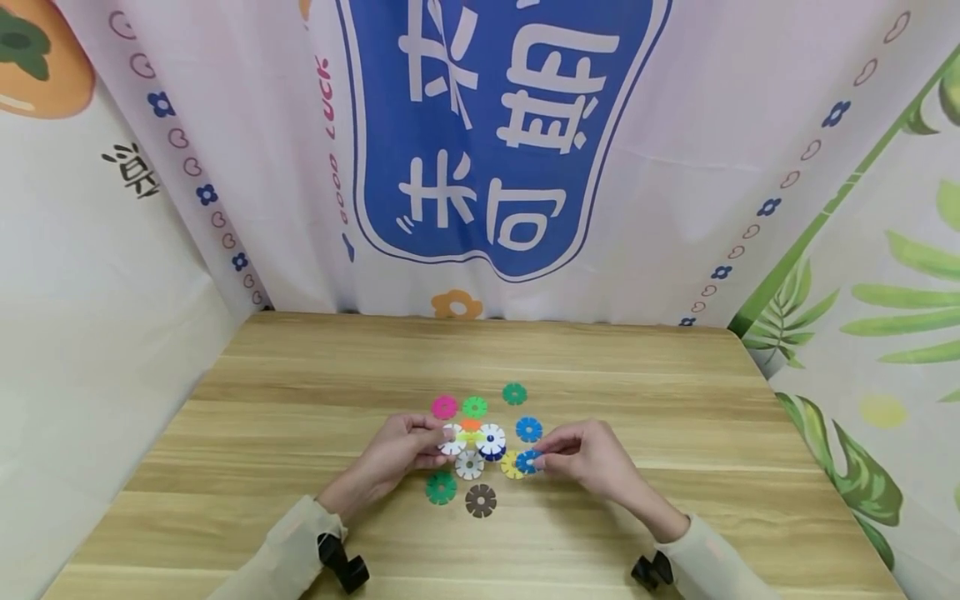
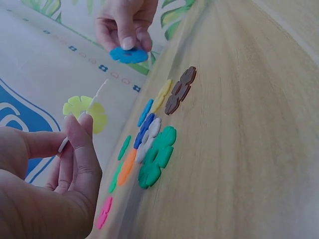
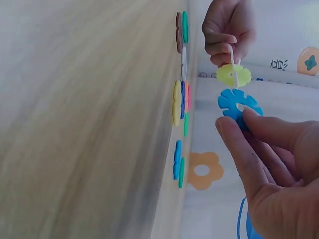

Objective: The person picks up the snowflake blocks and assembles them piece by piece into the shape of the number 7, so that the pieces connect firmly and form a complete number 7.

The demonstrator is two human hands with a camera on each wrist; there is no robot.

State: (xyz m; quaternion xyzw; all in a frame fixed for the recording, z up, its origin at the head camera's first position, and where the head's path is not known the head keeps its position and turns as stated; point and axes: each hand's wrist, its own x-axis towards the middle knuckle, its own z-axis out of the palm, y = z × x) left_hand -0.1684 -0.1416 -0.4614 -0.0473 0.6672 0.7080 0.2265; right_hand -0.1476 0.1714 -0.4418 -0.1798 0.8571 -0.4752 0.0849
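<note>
My left hand (image 1: pixel 401 450) pinches a white notched snowflake disc (image 1: pixel 446 446) at its edge. A pale yellow disc (image 2: pixel 75 107) is slotted into it and links it to a second white disc (image 1: pixel 486 428), so the three form one piece above the table. Across from it, my right hand (image 1: pixel 596 462) pinches a blue snowflake disc (image 3: pixel 230 103) between thumb and fingers, also raised off the table. In the head view the blue disc stands a short way right of the joined piece, overlapping a yellow disc (image 1: pixel 507 469) lying below.
Loose discs lie flat on the wooden table (image 1: pixel 360 358): pink (image 1: pixel 437 408), light green (image 1: pixel 468 410), orange (image 1: pixel 470 424), another blue (image 1: pixel 522 432), dark blue (image 1: pixel 492 456), white (image 1: pixel 461 467), brown (image 1: pixel 472 503) and green (image 1: pixel 432 490). A second green disc (image 1: pixel 507 396) is farther back. Printed curtains (image 1: pixel 300 208) surround the table.
</note>
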